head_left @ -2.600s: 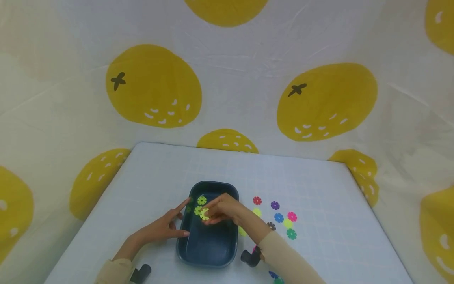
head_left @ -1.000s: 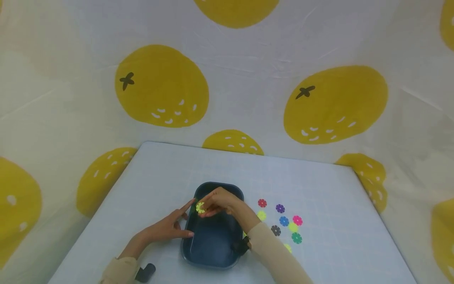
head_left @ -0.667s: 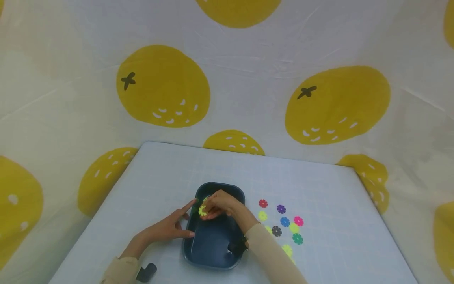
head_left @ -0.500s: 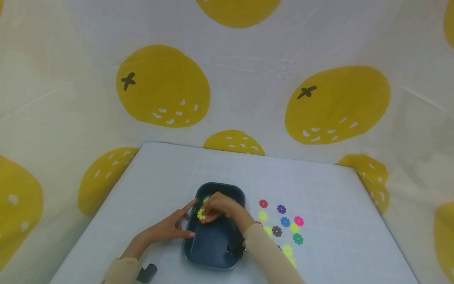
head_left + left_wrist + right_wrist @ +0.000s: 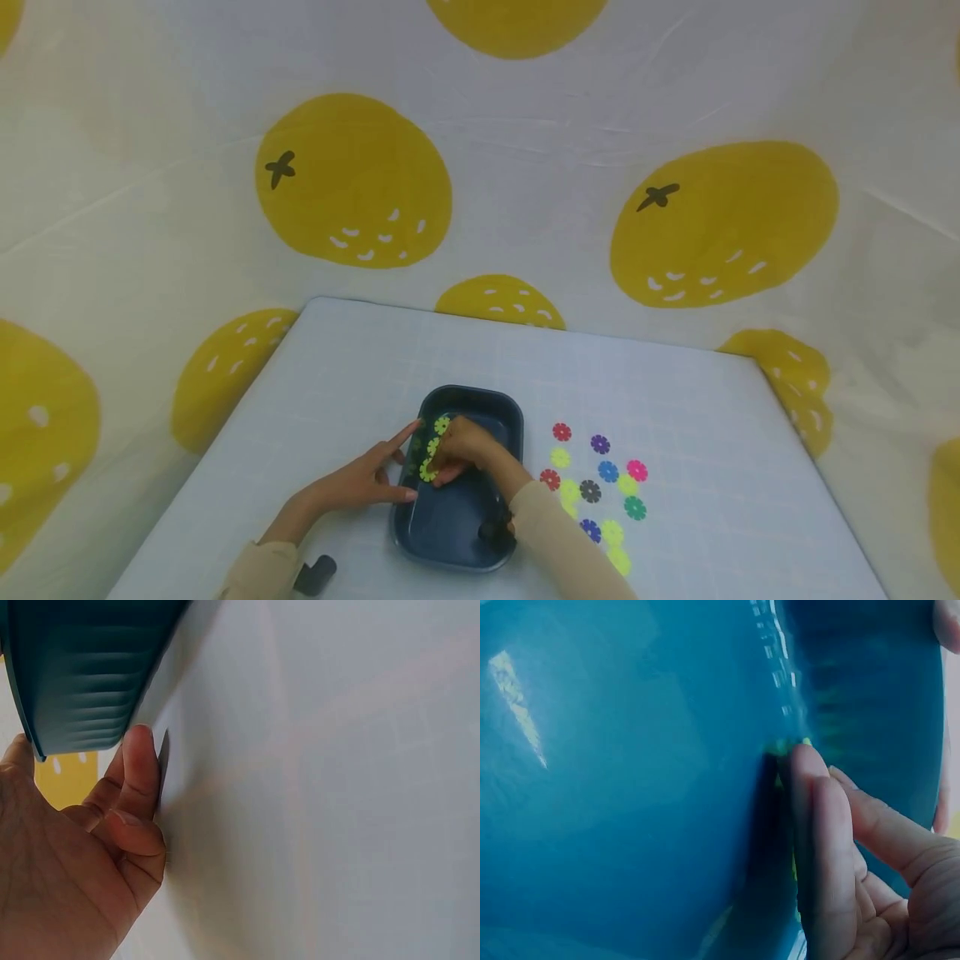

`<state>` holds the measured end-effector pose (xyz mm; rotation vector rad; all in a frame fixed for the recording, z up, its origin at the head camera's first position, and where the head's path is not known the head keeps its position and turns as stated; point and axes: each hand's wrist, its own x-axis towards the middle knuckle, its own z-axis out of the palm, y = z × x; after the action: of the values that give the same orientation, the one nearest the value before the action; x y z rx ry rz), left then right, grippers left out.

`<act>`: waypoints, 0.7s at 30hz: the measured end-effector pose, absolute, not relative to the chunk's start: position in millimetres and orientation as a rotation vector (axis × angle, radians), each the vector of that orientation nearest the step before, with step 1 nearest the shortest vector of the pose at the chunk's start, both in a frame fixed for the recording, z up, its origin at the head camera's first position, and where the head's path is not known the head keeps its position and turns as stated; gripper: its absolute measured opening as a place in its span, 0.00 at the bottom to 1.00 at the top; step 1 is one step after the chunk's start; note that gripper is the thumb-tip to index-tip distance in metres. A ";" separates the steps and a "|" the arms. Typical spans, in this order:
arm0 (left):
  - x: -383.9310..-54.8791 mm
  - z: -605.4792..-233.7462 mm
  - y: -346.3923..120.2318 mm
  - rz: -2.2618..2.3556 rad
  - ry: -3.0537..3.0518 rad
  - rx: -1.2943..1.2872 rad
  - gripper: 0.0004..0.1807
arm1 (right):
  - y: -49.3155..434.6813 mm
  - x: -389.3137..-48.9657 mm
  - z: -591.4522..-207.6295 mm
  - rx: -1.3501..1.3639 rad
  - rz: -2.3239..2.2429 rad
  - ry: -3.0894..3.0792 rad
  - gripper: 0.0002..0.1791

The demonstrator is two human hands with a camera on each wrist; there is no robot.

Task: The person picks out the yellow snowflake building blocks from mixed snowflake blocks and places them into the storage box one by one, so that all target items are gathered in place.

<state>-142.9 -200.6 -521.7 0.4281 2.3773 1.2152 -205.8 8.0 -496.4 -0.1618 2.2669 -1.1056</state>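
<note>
My right hand (image 5: 461, 446) is inside a dark blue tray (image 5: 450, 533), pinching a yellow-green notched snowflake disc (image 5: 427, 471) by the left wall. Two more yellow-green discs (image 5: 442, 425) lie above it in a row, partly behind the fingers. In the right wrist view, the fingertips (image 5: 810, 761) sit low against the tray's inner wall, and only a thin green edge shows there. My left hand (image 5: 360, 479) touches the tray's left rim with forefinger and thumb spread straight. From the left wrist view, its other fingers (image 5: 139, 769) are loosely bent beside the tray's ribbed outer wall.
Right of the tray lie loose snowflake discs: red (image 5: 562, 432), purple (image 5: 600, 444), blue (image 5: 608, 472), pink (image 5: 637, 471), black (image 5: 590, 491), green (image 5: 635, 507) and several yellow-green ones (image 5: 612, 532). The white table (image 5: 720, 467) meets a fruit-patterned cloth backdrop (image 5: 525, 208).
My right hand has moved the held disc down along the tray's left wall, into line below the other two. The left hand keeps its place on the rim. The head view has shifted slightly.
</note>
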 end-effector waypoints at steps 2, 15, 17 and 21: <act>-142.5 -521.2 -200.6 1.215 2.378 0.427 0.55 | 6.5 -203.9 -497.4 -0.169 -1.053 2.341 0.11; -141.8 -518.1 -199.8 1.207 2.386 0.410 0.56 | 0.7 -194.4 -491.5 -0.259 -1.050 2.559 0.10; -141.7 -517.8 -199.8 1.207 2.386 0.406 0.56 | 0.0 -193.2 -488.4 -0.242 -1.068 2.573 0.09; -141.1 -517.0 -200.5 1.221 2.377 0.427 0.56 | -0.4 -193.0 -483.8 -0.239 -1.026 2.620 0.09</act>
<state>-141.1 -200.5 -517.0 0.4266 2.3767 1.2205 -193.0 -0.4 -483.8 -0.2387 2.6198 -1.0263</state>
